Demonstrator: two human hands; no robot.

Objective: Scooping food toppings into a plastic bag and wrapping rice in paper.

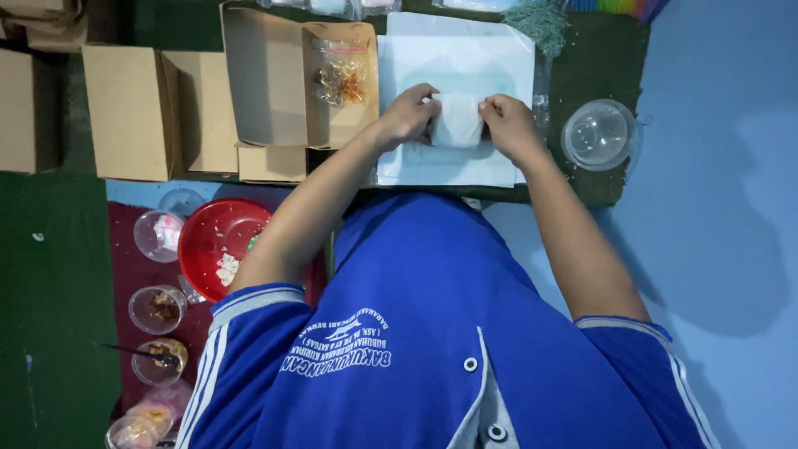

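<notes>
1. We see a dark green mat (594, 62) on a pale blue floor (723, 249), with a white sheet (453, 58) laid on it.
2. Our left hand (407, 115) and right hand (509, 125) pinch a small white packet (458, 120) from either side, at the sheet's middle.
3. An open cardboard box (266, 83) lies left of the sheet; a clear lidded cup (597, 133) sits right.
4. Near left, a red bowl (212, 237) rests on a maroon cloth (125, 258).
</notes>
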